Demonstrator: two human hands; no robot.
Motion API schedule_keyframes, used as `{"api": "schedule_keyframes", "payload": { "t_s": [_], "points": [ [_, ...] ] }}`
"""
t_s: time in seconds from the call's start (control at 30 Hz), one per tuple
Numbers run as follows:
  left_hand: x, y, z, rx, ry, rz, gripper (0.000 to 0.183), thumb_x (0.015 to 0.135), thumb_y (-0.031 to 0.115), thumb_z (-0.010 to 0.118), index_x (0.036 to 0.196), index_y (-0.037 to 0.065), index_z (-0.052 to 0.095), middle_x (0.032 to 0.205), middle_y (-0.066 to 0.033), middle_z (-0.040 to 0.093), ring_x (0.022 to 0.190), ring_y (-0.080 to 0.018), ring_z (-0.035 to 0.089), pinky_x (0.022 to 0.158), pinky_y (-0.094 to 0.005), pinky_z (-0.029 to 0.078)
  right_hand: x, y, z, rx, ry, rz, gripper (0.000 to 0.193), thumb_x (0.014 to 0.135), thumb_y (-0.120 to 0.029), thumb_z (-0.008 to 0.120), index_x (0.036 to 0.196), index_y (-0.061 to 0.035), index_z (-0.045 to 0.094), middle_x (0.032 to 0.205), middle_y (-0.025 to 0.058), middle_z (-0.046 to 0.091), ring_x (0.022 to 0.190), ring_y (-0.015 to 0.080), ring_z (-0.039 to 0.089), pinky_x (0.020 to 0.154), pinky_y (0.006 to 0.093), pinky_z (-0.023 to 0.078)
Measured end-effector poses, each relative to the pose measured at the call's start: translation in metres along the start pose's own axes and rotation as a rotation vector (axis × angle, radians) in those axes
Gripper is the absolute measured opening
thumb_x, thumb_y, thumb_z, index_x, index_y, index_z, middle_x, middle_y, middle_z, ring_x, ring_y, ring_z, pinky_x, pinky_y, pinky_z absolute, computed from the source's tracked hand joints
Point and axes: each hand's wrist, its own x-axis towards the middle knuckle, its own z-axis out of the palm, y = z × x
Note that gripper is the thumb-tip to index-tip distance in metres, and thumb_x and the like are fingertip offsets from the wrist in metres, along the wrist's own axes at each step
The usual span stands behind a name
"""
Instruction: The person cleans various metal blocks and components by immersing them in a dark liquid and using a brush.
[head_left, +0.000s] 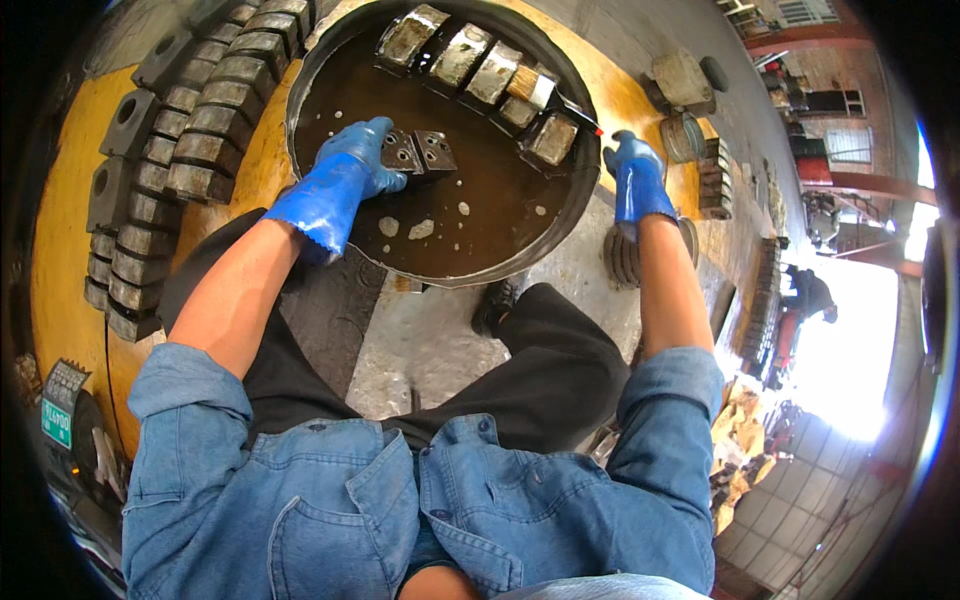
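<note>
My left hand [355, 165], in a blue rubber glove, grips the left end of a dark metal block [433, 152] with several drilled holes. It holds the block at the brown liquid in a round black basin [441, 280]; whether it touches the bottom is hidden. Gloved in blue too, my right hand [637, 170] is just off the basin's right rim, thumb and fingers apart, holding nothing. Close to it is the red handle tip of a paintbrush [540, 90], which lies across several metal blocks [492, 72] lined up along the basin's far side.
Rows of curved metal blocks [215, 120] stand on a yellow surface [75, 200] to the left. Right of the basin are a metal can [683, 138], a pale block [683, 78] and a further stack of metal pieces [715, 180]. My knees flank the basin's near side.
</note>
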Motion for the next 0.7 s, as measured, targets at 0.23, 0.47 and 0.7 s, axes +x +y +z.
{"api": "schedule_keyframes", "payload": {
  "t_s": [0.23,0.47,0.7],
  "points": [
    [0.002,-0.008,0.006,-0.011,0.024,0.082,0.097,0.071,0.035,0.097,0.154,0.009,0.054,0.148,-0.0206,0.064,0.137,-0.0378,0.061,0.116,-0.0442,0.049,0.026,-0.058,0.010,-0.298,0.237,-0.180,0.043,0.097,-0.029,0.069,0.137,-0.0144,0.067,0.133,0.0195,0.070,0.119,0.0406,0.071,0.096,0.0555,0.057],
    [-0.007,-0.014,0.005,0.025,0.024,0.137,0.090,0.073,0.033,0.097,0.149,0.008,0.057,0.142,-0.0197,0.066,0.133,-0.0387,0.063,0.112,-0.0461,0.052,0.021,-0.074,0.017,-0.177,0.056,0.036,0.038,0.098,-0.029,0.064,0.133,-0.0175,0.074,0.128,0.0141,0.076,0.123,0.0354,0.072,0.100,0.0535,0.056],
    [-0.010,-0.016,0.020,0.065,0.076,0.291,0.091,0.076,0.031,0.095,0.153,0.008,0.053,0.148,-0.0196,0.064,0.139,-0.0368,0.060,0.116,-0.0453,0.048,-0.091,-0.089,-0.012,-0.185,-0.229,-0.158,0.041,0.103,-0.039,0.060,0.138,-0.0203,0.068,0.134,0.0185,0.073,0.122,0.0388,0.071,0.103,0.0513,0.056]
  ]
}}
